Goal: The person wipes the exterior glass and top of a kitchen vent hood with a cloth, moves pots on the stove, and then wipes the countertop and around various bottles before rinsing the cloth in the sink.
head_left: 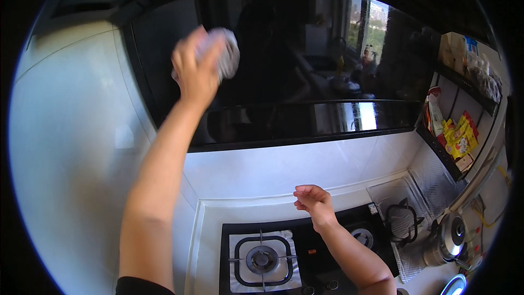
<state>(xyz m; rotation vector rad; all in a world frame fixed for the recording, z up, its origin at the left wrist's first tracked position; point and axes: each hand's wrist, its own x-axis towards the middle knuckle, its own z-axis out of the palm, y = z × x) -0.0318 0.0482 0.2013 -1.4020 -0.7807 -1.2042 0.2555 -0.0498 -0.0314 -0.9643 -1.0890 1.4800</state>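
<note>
My left hand (197,71) is raised to the upper left and closed on a crumpled greyish-white cloth (226,57). It presses the cloth to the glossy black front panel (273,49) of the range hood, or holds it just before it. Hand and cloth are slightly blurred. Lower down, my right hand (315,203) hovers above the back of the black gas hob (311,265). Its fingers are loosely bent and apart from the thumb, with nothing seen between them.
A burner with a pan support (261,259) sits on foil at the hob's left. White tiles (65,131) line the wall. On the right are shelves with food packets (459,136), foil guards (436,177), a loose pan support (403,221) and a lidded steel pot (445,240).
</note>
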